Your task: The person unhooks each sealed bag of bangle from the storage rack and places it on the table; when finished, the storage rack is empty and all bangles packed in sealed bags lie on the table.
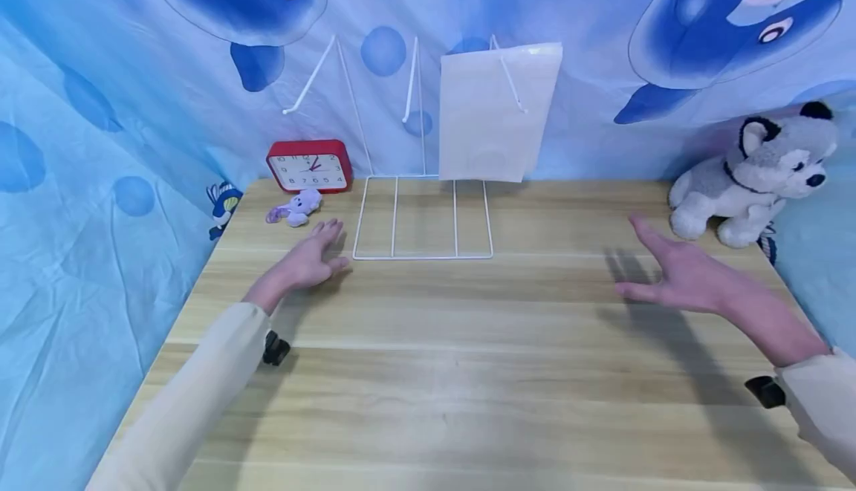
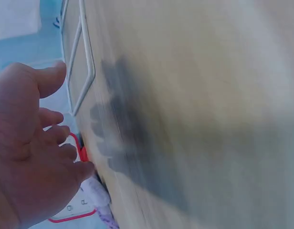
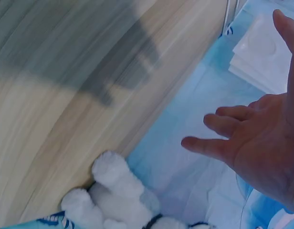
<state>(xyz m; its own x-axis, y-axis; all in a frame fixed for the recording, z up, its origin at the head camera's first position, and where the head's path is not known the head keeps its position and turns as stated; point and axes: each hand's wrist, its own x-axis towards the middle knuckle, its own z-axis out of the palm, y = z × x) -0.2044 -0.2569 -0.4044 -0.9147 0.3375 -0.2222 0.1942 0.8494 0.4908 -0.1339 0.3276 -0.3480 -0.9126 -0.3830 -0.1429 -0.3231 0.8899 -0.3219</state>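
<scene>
My left hand (image 1: 309, 259) hovers above the table with its fingers spread, holding nothing. It is nearest to the front left corner of a white wire rack (image 1: 423, 258) and a small purple plush toy (image 1: 304, 206). Over the right side of the table my right hand (image 1: 689, 272) is held out, thumb and fingers apart, also holding nothing. A grey and white plush husky (image 1: 742, 171) sits just beyond it. White bags (image 1: 498, 116), flat and translucent, hang from the right hook of the rack; the other two hooks are bare.
A red clock (image 1: 310, 166) stands at the back left, behind the purple toy. Blue cloth printed with whales (image 1: 241, 1) hangs along the back and sides of the wooden table (image 1: 441, 372). A black wrist camera (image 1: 275, 348) is under the left sleeve.
</scene>
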